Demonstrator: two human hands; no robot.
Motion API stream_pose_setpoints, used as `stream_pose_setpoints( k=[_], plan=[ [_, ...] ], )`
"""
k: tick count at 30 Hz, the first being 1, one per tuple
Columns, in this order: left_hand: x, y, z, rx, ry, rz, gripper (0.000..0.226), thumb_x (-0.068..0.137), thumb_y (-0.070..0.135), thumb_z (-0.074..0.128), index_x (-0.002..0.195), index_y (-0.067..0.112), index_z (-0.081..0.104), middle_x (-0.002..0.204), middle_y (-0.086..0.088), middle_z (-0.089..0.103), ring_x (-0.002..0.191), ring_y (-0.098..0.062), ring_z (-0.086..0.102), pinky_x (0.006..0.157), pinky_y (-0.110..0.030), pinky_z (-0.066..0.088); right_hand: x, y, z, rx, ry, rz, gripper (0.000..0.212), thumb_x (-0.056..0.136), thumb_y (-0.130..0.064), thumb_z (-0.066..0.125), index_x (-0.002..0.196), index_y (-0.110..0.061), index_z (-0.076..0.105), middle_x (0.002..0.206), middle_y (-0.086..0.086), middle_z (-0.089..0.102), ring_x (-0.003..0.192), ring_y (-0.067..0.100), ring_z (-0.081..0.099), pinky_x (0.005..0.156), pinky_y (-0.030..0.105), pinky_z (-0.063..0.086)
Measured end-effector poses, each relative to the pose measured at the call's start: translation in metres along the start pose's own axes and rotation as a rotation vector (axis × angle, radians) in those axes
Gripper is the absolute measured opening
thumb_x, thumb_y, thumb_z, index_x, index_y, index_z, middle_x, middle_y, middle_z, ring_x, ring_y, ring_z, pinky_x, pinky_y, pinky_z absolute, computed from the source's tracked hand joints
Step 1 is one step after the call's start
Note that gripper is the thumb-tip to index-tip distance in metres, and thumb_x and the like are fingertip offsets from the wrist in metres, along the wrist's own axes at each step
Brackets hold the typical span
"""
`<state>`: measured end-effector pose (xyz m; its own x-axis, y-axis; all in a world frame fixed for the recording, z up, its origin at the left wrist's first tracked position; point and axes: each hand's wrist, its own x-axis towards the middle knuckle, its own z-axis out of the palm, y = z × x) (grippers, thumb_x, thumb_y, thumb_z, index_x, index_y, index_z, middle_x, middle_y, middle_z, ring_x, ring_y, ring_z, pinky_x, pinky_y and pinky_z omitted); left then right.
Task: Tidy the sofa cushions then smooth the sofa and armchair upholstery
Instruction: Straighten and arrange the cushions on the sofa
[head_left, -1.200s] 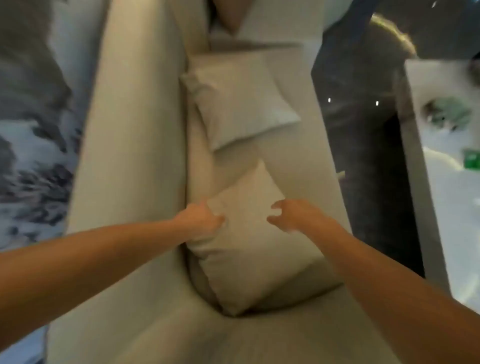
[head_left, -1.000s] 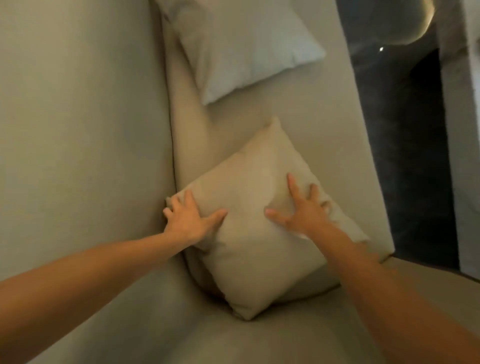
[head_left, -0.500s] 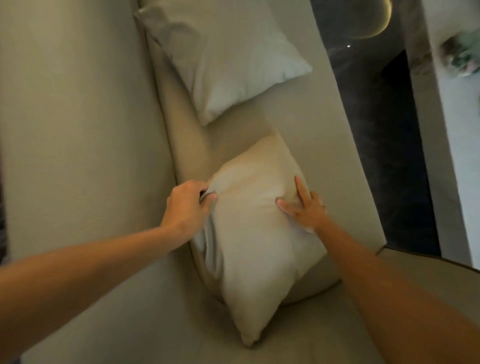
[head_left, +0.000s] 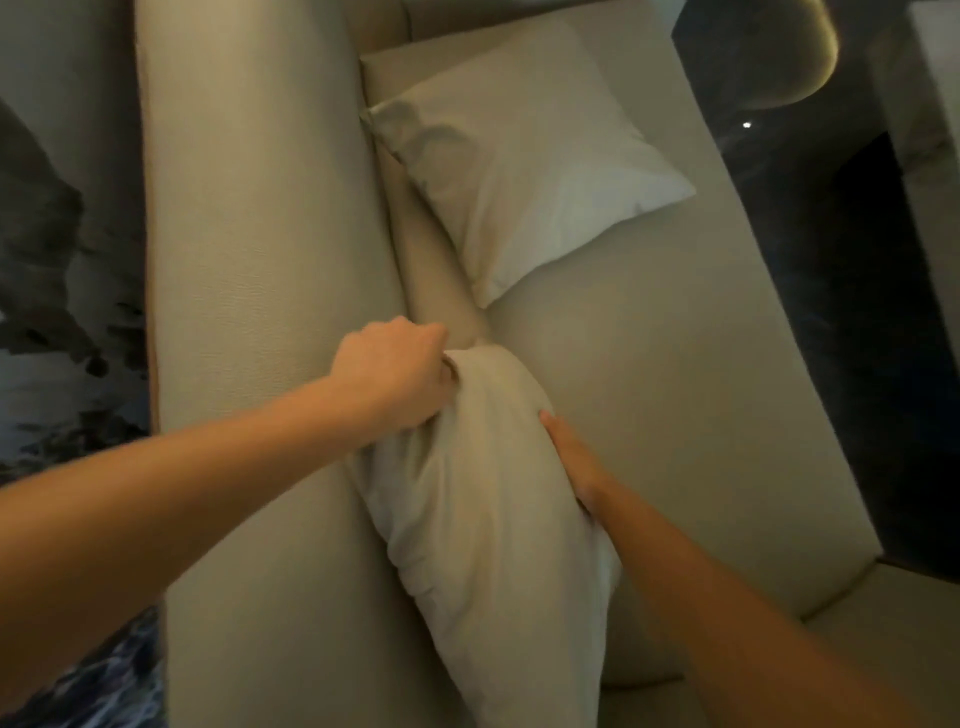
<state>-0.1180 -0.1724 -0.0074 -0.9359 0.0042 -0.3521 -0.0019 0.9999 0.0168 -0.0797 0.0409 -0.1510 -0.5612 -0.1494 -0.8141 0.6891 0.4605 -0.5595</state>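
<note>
A beige cushion (head_left: 483, 519) stands on edge against the sofa backrest (head_left: 270, 260), seen from above. My left hand (head_left: 395, 374) is clenched on its top corner. My right hand (head_left: 571, 462) lies along the cushion's right face, with its fingers hidden behind the fabric. A second, paler cushion (head_left: 524, 156) leans against the backrest farther along the sofa seat (head_left: 649, 389), apart from both hands.
A dark floor (head_left: 857, 312) runs along the seat's right edge. A second seat section (head_left: 883, 649) meets the sofa at the lower right. A grey patterned wall surface (head_left: 57, 260) lies behind the backrest on the left.
The beige cushion has gone from lying flat on the seat to standing on edge. My left hand closed on its corner and my right hand slid round its far side.
</note>
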Motion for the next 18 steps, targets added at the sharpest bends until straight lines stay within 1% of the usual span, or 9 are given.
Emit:
stream_pose_setpoints(
  k=[2,4,7,9,10,12,14,16,18],
  plan=[
    [0.031,0.001,-0.009,0.081,-0.038,-0.039,0.035,0.082,0.037,0.047,0.099,0.014,0.066,0.106,-0.018,0.068,0.096,-0.039,0.065,0.066,-0.036,0.036,0.010,-0.014,-0.016,-0.129,-0.048,0.032,0.072,0.098,-0.062,0.033,0.157,-0.022,0.021,0.162,0.005,0.028,0.147,0.026,0.029,0.120,0.039,0.021],
    [0.064,0.004,-0.010,0.036,-0.049,-0.095,0.040,0.083,0.042,0.049,0.103,0.013,0.067,0.109,-0.017,0.068,0.098,-0.038,0.065,0.068,-0.034,0.040,0.029,-0.043,-0.040,-0.211,0.043,0.042,0.069,0.100,-0.054,0.039,0.158,-0.024,0.015,0.160,0.008,0.031,0.142,0.031,0.036,0.107,0.034,0.033],
    [0.112,0.008,0.006,-0.262,-0.125,-0.213,0.041,0.085,0.045,0.052,0.108,0.014,0.065,0.111,-0.017,0.067,0.092,-0.037,0.067,0.074,-0.038,0.057,0.062,-0.104,-0.072,-0.286,0.323,-0.158,0.072,0.099,-0.044,0.052,0.158,-0.023,0.017,0.152,0.021,0.041,0.135,0.037,0.043,0.105,0.037,0.036],
    [0.143,0.006,0.025,-0.490,-0.125,-0.306,0.038,0.086,0.042,0.054,0.110,0.012,0.057,0.107,-0.016,0.064,0.080,-0.037,0.068,0.062,-0.043,0.061,0.085,-0.139,-0.080,-0.274,0.436,-0.303,0.074,0.097,-0.041,0.057,0.157,-0.028,0.017,0.147,0.025,0.040,0.130,0.040,0.045,0.105,0.039,0.036],
    [0.157,0.005,0.034,-0.622,-0.120,-0.370,0.039,0.086,0.041,0.056,0.112,0.012,0.053,0.106,-0.016,0.062,0.077,-0.035,0.067,0.055,-0.044,0.061,0.098,-0.152,-0.081,-0.251,0.445,-0.345,0.076,0.096,-0.042,0.059,0.157,-0.031,0.016,0.147,0.025,0.038,0.129,0.041,0.044,0.105,0.041,0.037],
    [0.182,0.004,0.055,-0.845,-0.139,-0.490,0.051,0.087,0.043,0.059,0.124,0.011,0.045,0.112,-0.017,0.057,0.080,-0.034,0.066,0.054,-0.047,0.061,0.123,-0.167,-0.074,-0.102,0.390,-0.327,0.078,0.093,-0.046,0.061,0.155,-0.040,0.015,0.153,0.020,0.033,0.128,0.040,0.045,0.097,0.050,0.048],
    [0.205,0.006,0.078,-0.961,-0.178,-0.573,0.064,0.087,0.047,0.060,0.129,0.002,0.043,0.117,-0.021,0.058,0.086,-0.038,0.066,0.064,-0.051,0.061,0.144,-0.171,-0.058,0.160,0.273,-0.256,0.076,0.093,-0.047,0.061,0.152,-0.050,0.014,0.157,0.004,0.031,0.116,0.030,0.048,0.080,0.054,0.057],
    [0.224,0.009,0.103,-1.069,-0.217,-0.575,0.059,0.090,0.045,0.058,0.121,-0.004,0.051,0.113,-0.025,0.062,0.087,-0.040,0.067,0.067,-0.050,0.059,0.166,-0.167,-0.040,0.333,0.177,-0.256,0.079,0.095,-0.043,0.060,0.151,-0.054,0.006,0.158,-0.005,0.030,0.107,0.025,0.050,0.073,0.049,0.060],
    [0.238,0.010,0.123,-1.208,-0.254,-0.559,0.048,0.094,0.039,0.055,0.114,-0.004,0.056,0.104,-0.025,0.065,0.077,-0.038,0.065,0.059,-0.044,0.057,0.185,-0.160,-0.031,0.438,0.136,-0.299,0.083,0.097,-0.035,0.060,0.150,-0.056,0.000,0.155,-0.004,0.033,0.097,0.020,0.059,0.064,0.041,0.061]
  ],
)
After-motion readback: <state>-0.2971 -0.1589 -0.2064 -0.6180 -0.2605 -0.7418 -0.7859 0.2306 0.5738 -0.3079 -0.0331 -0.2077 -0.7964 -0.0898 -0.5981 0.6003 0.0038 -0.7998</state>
